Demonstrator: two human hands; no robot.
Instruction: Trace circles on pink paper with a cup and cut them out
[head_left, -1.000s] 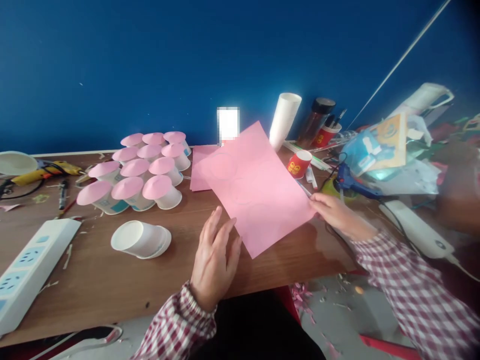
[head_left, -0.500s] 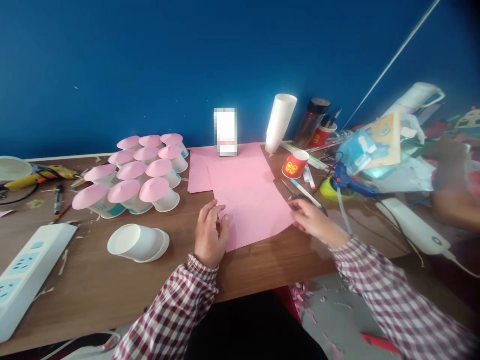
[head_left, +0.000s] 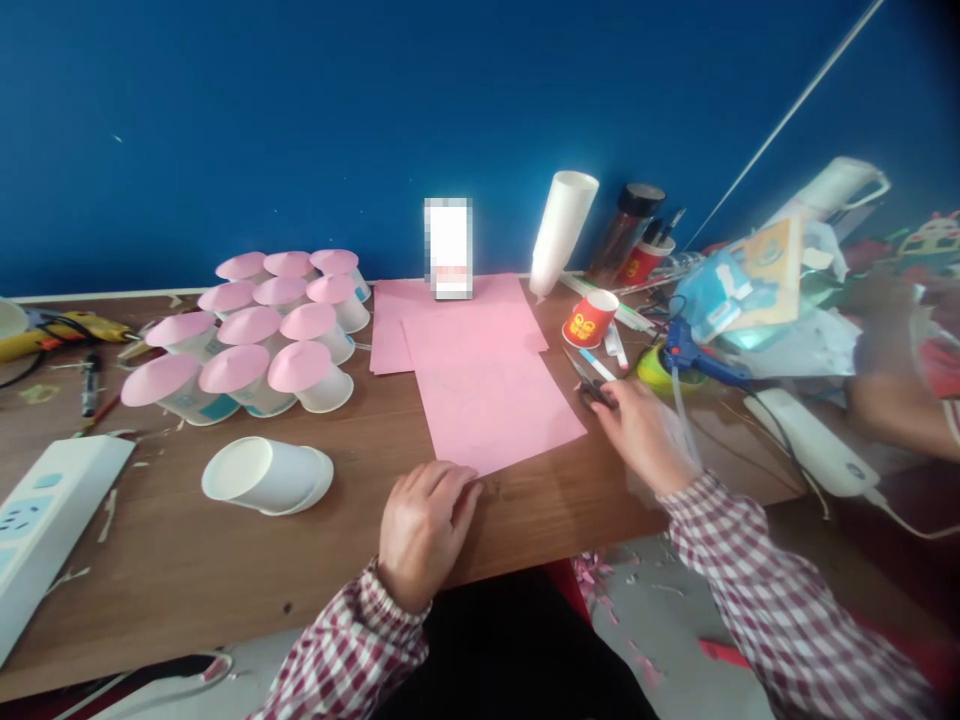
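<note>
Pink paper sheets (head_left: pixel 487 400) lie overlapped on the brown table. My left hand (head_left: pixel 426 530) rests at the near edge of the front sheet, its fingers together; whether they pinch the paper is hidden. To the right of the sheet, my right hand (head_left: pixel 637 430) has its fingers on the dark handles of the scissors (head_left: pixel 592 388), whose blades point away toward the red cup (head_left: pixel 591 318). At the left, several paper cups topped with pink cones (head_left: pixel 300 367) stand in rows. A white cup stack (head_left: pixel 268 475) lies on its side in front of them.
A white power strip (head_left: pixel 64 530) lies at the left. Behind the sheets stands a blurred-out phone-like object (head_left: pixel 450 250), beside a tall white cup stack (head_left: pixel 564 235). At the right are a blue glue gun (head_left: pixel 701 358), plastic bags (head_left: pixel 810 340) and another person's arm (head_left: pixel 900 400).
My left hand has moved nearer, down to the sheet's near edge. My right hand has left the sheet's right edge and come onto the scissors. The view has shifted slightly.
</note>
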